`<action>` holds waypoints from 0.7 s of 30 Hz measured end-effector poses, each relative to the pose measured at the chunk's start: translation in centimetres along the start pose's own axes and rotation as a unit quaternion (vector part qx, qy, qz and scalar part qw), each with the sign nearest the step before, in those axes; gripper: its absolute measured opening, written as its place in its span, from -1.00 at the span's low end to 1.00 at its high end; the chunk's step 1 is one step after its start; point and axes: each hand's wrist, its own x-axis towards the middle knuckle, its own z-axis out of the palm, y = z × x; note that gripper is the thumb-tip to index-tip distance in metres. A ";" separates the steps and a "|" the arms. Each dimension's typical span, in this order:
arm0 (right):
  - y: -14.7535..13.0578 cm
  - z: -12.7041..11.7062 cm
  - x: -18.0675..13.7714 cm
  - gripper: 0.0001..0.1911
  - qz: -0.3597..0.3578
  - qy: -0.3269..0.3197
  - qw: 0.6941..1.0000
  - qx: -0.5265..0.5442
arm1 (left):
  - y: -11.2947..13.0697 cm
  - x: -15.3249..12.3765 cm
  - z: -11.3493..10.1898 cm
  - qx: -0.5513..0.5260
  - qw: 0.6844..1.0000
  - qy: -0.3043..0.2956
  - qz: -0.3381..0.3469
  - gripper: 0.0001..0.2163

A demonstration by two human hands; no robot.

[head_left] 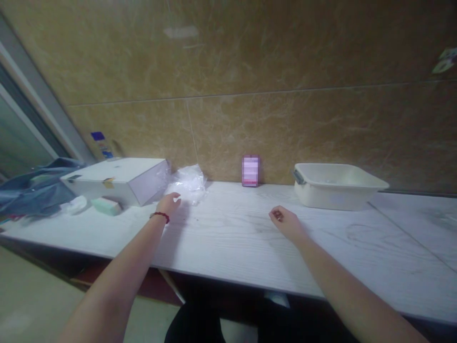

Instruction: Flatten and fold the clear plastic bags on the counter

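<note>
Brown marbled tile wall (246, 128) beyond both hands, crossed by pale joints. Beneath them, a whitish wood-grained counter (221, 243), stretching well to either side.

Seen from the head view, left hand (169, 204) low over the counter, released, with fingers gently curved and parted from the thumb. At its wrist, a dark red bracelet (161, 217). Just beyond and slightly right of this hand, crumpled clear plastic (191, 185), near the fingertips; cannot tell whether touching. To the left of the same hand and a little farther out, a white box (123, 174), lying flat, with a brownish tab on its near side. In front of that box, left of the hand, a pale green block (106, 206) and, just beside it, a white roundish item (76, 205), too blurred to name. Farthest left of the hand, rumpled blue-grey material (39, 190). Behind the box, a blue-capped container (102, 144), tilted.

Between the two hands but farther out, a phone-like device (250, 170), standing upright near the wall, with its face blurred out.

Right hand (285, 220) also low over the counter, well apart from the left, with fingers curled inward. Cannot tell whether grasping anything in the shaded palm. Beyond this hand and to its right, near but apart, a cream basin (335, 196) with a grey handle (299, 177) at its left end.
</note>
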 end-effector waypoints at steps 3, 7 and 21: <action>0.0 -0.2 0.0 -0.85 0.005 -0.004 1.000 0.008 | -1.3 1.0 0.6 0.071 0.997 -0.022 -0.037 -0.56; 0.0 -0.4 0.0 -0.85 0.010 -0.008 1.000 0.014 | -1.6 1.5 1.1 0.093 0.993 -0.061 -0.040 -0.54; -0.1 -0.4 -0.4 -0.85 0.000 -0.041 0.999 0.028 | 0.5 1.8 1.1 0.101 0.991 -0.036 -0.075 -0.73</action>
